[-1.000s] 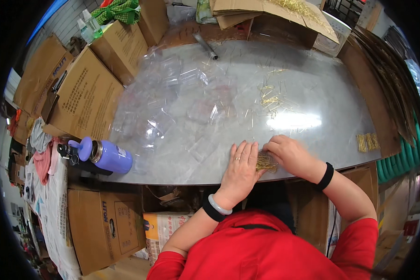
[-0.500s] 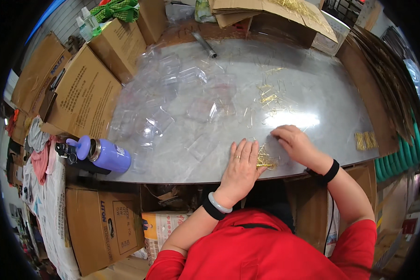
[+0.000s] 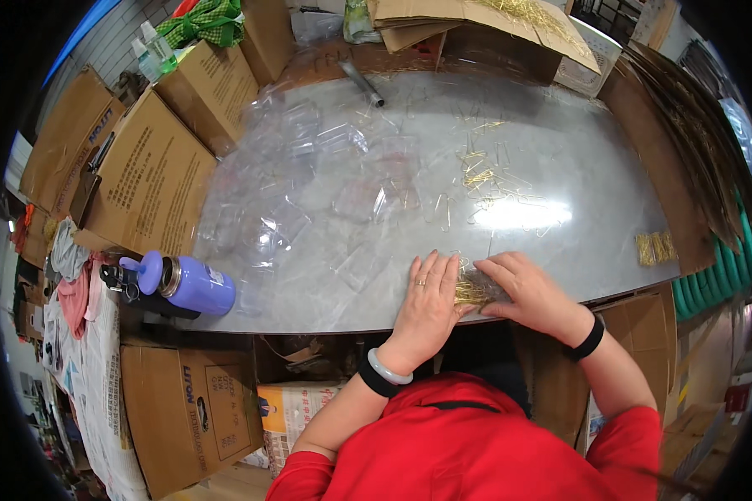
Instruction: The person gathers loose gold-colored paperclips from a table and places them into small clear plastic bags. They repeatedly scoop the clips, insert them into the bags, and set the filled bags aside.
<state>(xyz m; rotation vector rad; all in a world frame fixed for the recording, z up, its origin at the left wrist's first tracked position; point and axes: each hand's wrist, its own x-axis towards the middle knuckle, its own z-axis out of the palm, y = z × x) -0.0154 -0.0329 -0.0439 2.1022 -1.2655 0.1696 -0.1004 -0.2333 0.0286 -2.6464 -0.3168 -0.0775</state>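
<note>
Near the table's front edge, a bundle of bent gold wire hooks (image 3: 470, 292) lies between my hands. My left hand (image 3: 428, 302) is along its left side, fingers straight and together, thumb at the lower end, holding it. My right hand (image 3: 533, 294) closes on its right side, fingertips over the top and thumb near the left thumb. Something greyish and see-through shows over the wires by my right fingers; I cannot tell whether it is a plastic box. Beyond my hands, loose gold hooks (image 3: 479, 177) are scattered over the grey table (image 3: 585, 159).
Clear plastic boxes (image 3: 284, 221) spread across the table's left half. A purple bottle (image 3: 200, 285) stands at the left front edge, cardboard boxes (image 3: 146, 179) behind it. Tied gold bundles (image 3: 656, 249) lie at the right edge. A metal tube (image 3: 361, 83) lies at the back.
My right hand has come down and left, from above the table onto the right side of the bundle. My left hand has stayed at its left side.
</note>
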